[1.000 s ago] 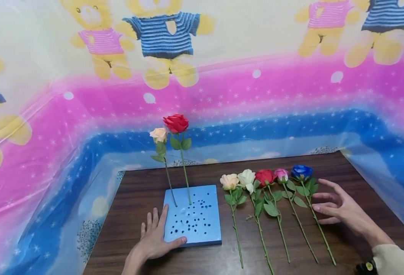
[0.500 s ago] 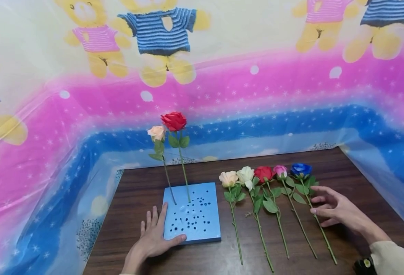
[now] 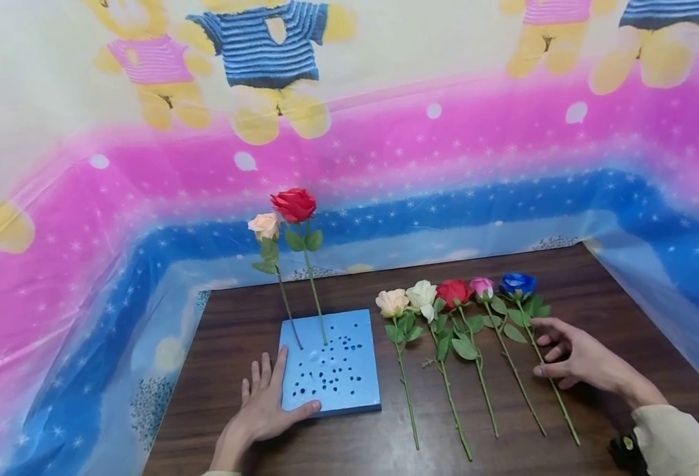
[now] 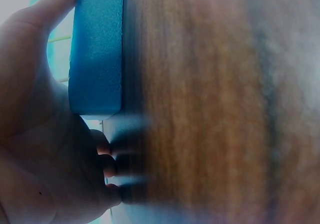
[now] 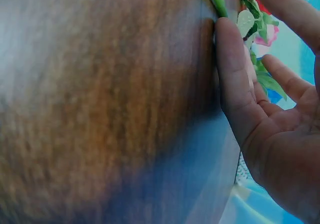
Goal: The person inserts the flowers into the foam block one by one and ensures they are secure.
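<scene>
A blue foam block (image 3: 331,370) with many holes lies on the brown table (image 3: 593,297). A red rose (image 3: 293,203) and a peach rose (image 3: 264,225) stand upright in its far left part. My left hand (image 3: 294,385) lies flat beside the block, thumb along its front edge; the left wrist view shows the block's side (image 4: 97,49) against the palm. Several roses lie in a row to the right, ending with a pink one (image 3: 481,287) and a blue one (image 3: 517,284). My right hand (image 3: 541,347) hovers over the blue rose's stem (image 3: 557,400), thumb (image 5: 227,59) touching it, fingers spread.
A printed plastic sheet (image 3: 385,152) with bears walls in the table at the back and both sides. Bare wood lies in front of the block and between the lying stems. A dark wrist device (image 3: 625,449) sits at my right cuff.
My right hand has slid left onto the blue rose's stem, its fingers curling a little. The left hand has stayed by the block. The view has tilted slightly downward.
</scene>
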The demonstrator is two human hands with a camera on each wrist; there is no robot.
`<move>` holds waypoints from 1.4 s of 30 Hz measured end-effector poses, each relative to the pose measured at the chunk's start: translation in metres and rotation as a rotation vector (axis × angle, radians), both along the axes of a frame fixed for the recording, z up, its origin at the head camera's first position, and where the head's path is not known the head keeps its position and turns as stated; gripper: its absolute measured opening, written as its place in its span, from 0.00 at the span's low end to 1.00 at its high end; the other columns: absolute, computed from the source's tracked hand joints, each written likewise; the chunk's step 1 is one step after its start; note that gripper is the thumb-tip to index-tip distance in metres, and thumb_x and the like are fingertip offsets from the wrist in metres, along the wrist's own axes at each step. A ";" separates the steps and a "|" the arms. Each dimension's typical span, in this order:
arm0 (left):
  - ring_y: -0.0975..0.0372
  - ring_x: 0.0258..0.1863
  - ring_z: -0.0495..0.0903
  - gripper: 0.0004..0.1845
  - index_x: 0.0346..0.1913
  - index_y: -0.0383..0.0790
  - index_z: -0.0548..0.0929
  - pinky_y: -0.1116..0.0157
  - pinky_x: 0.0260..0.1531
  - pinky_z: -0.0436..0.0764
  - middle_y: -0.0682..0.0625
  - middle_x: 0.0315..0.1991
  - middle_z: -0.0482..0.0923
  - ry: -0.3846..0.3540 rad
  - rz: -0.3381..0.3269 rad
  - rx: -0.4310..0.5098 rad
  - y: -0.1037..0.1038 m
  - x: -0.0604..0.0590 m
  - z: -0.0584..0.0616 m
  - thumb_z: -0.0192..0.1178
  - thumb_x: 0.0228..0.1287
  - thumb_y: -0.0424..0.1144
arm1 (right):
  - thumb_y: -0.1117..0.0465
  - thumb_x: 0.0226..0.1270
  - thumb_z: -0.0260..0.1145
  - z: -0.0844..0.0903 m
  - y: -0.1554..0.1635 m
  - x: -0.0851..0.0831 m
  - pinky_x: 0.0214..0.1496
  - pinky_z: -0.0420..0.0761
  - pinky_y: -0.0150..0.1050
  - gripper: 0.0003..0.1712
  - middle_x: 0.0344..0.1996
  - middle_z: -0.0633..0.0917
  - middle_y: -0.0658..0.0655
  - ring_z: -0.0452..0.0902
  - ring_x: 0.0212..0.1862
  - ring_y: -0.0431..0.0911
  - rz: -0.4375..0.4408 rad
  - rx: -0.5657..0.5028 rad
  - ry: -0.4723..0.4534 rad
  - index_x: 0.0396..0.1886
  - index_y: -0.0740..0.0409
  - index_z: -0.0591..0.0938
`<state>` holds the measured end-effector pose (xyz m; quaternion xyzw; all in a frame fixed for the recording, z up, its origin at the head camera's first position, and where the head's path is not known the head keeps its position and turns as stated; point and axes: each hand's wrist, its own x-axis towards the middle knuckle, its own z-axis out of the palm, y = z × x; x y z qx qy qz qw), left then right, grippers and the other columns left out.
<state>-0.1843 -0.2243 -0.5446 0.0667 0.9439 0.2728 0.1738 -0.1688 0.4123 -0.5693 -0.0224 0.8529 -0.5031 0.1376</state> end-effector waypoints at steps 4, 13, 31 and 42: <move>0.28 0.86 0.23 0.73 0.93 0.48 0.34 0.23 0.78 0.29 0.25 0.89 0.25 -0.009 0.006 -0.011 0.001 -0.001 -0.001 0.70 0.65 0.76 | 0.60 0.63 0.88 -0.004 0.001 0.000 0.32 0.91 0.54 0.63 0.66 0.73 0.71 0.79 0.50 0.54 0.002 0.005 0.011 0.90 0.58 0.59; 0.27 0.86 0.24 0.73 0.93 0.47 0.33 0.21 0.78 0.31 0.24 0.88 0.25 -0.011 -0.001 -0.033 0.002 -0.003 -0.001 0.69 0.66 0.77 | 0.63 0.61 0.88 -0.004 -0.004 0.000 0.31 0.91 0.50 0.60 0.63 0.75 0.65 0.79 0.48 0.53 -0.031 0.080 0.038 0.88 0.55 0.65; 0.27 0.86 0.23 0.73 0.93 0.47 0.34 0.21 0.78 0.30 0.25 0.88 0.25 -0.009 -0.003 -0.032 0.001 -0.004 -0.002 0.69 0.66 0.77 | 0.79 0.57 0.79 0.016 -0.021 0.002 0.27 0.87 0.43 0.59 0.56 0.83 0.65 0.80 0.41 0.50 -0.044 0.300 0.122 0.87 0.63 0.63; 0.27 0.86 0.23 0.73 0.93 0.47 0.33 0.22 0.78 0.30 0.25 0.88 0.25 -0.008 -0.003 -0.032 0.001 -0.002 -0.001 0.69 0.66 0.76 | 0.80 0.54 0.76 0.017 -0.021 0.002 0.29 0.86 0.45 0.65 0.57 0.77 0.66 0.78 0.39 0.50 -0.073 0.202 0.069 0.91 0.61 0.55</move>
